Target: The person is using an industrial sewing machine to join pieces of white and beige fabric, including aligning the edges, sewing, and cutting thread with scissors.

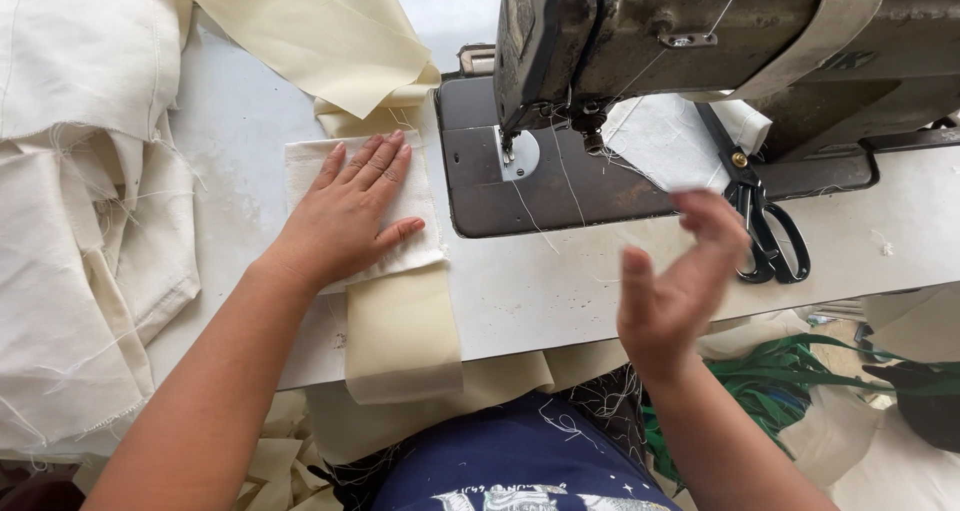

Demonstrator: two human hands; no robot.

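Cream folded cloth piece (400, 206) lies on the white counter (560, 291) under the flat, open left hand (345, 216); the right hand (680, 281) hovers empty, fingers loosely spread.

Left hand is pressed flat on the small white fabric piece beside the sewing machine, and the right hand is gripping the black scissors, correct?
Not quite. The head view shows the right hand raised, empty and blurred, apart from the black scissors lying on the table. The left hand does lie flat on the white fabric piece beside the sewing machine.

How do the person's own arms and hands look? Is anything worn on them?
Both forearms are bare, with no sleeves in view. The left hand has no glove, ring, watch or bracelet that can be seen, and its nails are short. The right hand is blurred; it seems to be bare too.
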